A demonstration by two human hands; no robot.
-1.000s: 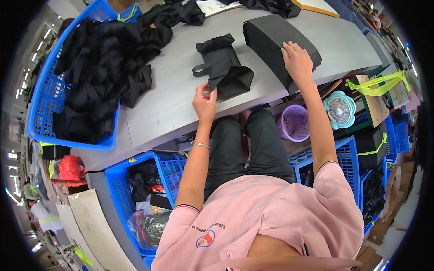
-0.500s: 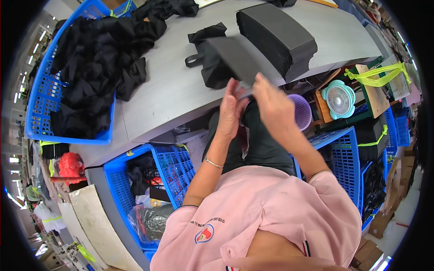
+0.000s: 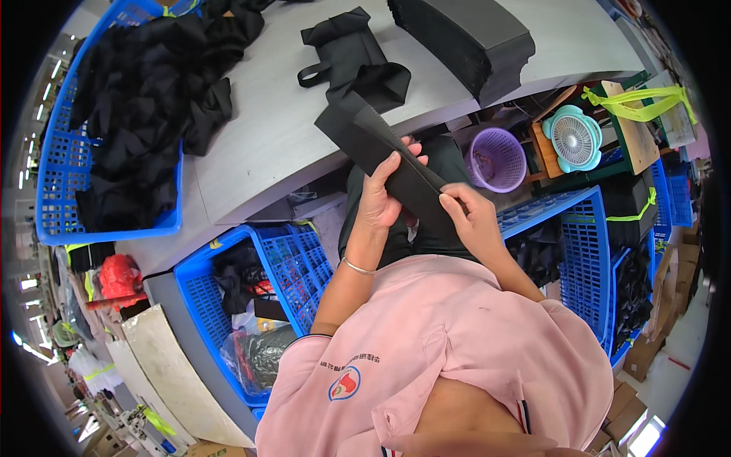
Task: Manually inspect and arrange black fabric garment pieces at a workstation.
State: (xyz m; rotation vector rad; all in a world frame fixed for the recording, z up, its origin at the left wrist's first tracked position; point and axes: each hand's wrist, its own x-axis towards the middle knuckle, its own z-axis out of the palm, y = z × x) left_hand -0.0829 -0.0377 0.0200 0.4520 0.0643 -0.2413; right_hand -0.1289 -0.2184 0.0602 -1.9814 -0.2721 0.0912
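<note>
A black fabric strip (image 3: 352, 139) stretches between my hands above my lap, a lengthwise fold or second layer showing along it. My left hand (image 3: 388, 183) is closed round its middle, thumb on top and fingertips coming out at the far edge. Pinched between the thumb and fingers of my right hand (image 3: 466, 209) is the edge nearer its right end. The strip's far left end reaches over the table's front edge, close to a black fabric piece with a loop (image 3: 354, 57) lying on the table. Behind it to the right stands a stack of black fabric panels (image 3: 476, 46).
Heaped black fabric (image 3: 152, 114) fills a blue crate (image 3: 57, 183) at the left of the grey table (image 3: 251, 145). More blue crates (image 3: 228, 305) flank me on both sides. A purple basket (image 3: 499, 161) and a turquoise fan (image 3: 575, 139) stand at the right beneath the table's edge.
The strip has come nearer to me, off the table, and now lies in both hands. My left hand has closed on it; my right hand has moved down to its right end.
</note>
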